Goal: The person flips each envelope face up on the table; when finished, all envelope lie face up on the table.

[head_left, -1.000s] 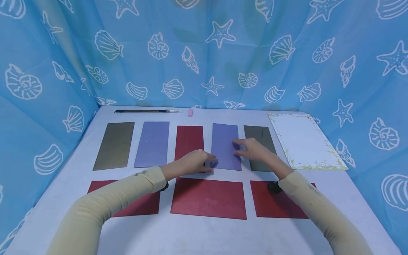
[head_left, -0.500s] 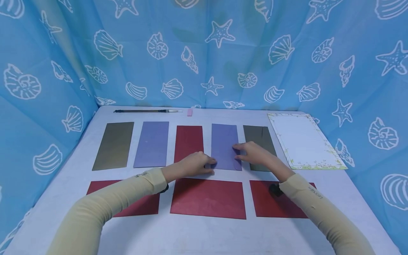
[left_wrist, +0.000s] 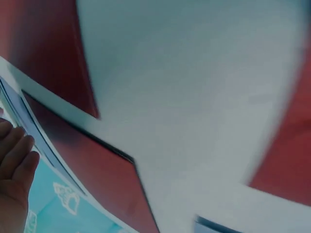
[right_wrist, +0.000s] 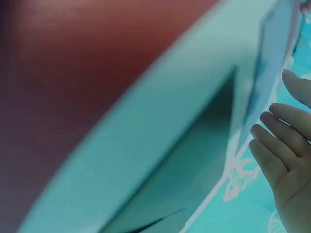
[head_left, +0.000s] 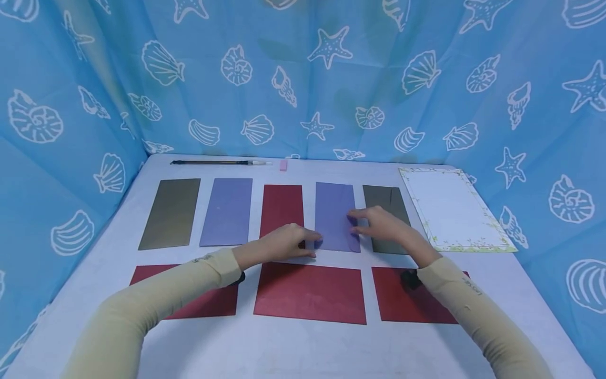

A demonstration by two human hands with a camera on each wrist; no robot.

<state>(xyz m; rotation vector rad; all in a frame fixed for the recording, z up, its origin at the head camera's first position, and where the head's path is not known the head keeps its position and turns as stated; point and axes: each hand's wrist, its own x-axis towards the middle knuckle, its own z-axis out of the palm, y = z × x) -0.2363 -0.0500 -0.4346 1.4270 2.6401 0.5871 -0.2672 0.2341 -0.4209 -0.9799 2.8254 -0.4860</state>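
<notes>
In the head view a flat purple envelope (head_left: pixel 333 210), with fine seam lines along its right side and lower corner, lies right of the middle in the back row. My left hand (head_left: pixel 286 243) reaches over the red envelope (head_left: pixel 282 208) beside it, fingertips at the purple one's lower left edge and thumb apart. At its right edge my right hand (head_left: pixel 381 223) touches with thumb and fingertips, covering part of a dark olive envelope (head_left: pixel 387 197). Both wrist views show the fingers fairly straight, on the left hand (left_wrist: pixel 14 170) and the right hand (right_wrist: pixel 291 155).
Another purple envelope (head_left: pixel 227 210) and an olive one (head_left: pixel 170 213) lie at left. Nearer me are red sheets (head_left: pixel 310 295), two partly under my arms. A brush (head_left: pixel 218 162) and pink eraser (head_left: pixel 283 165) lie behind, a floral-bordered sheet (head_left: pixel 456 208) at right.
My right fingertips have slid slightly nearer to me along the purple envelope's right edge. My left hand and the envelopes have hardly moved.
</notes>
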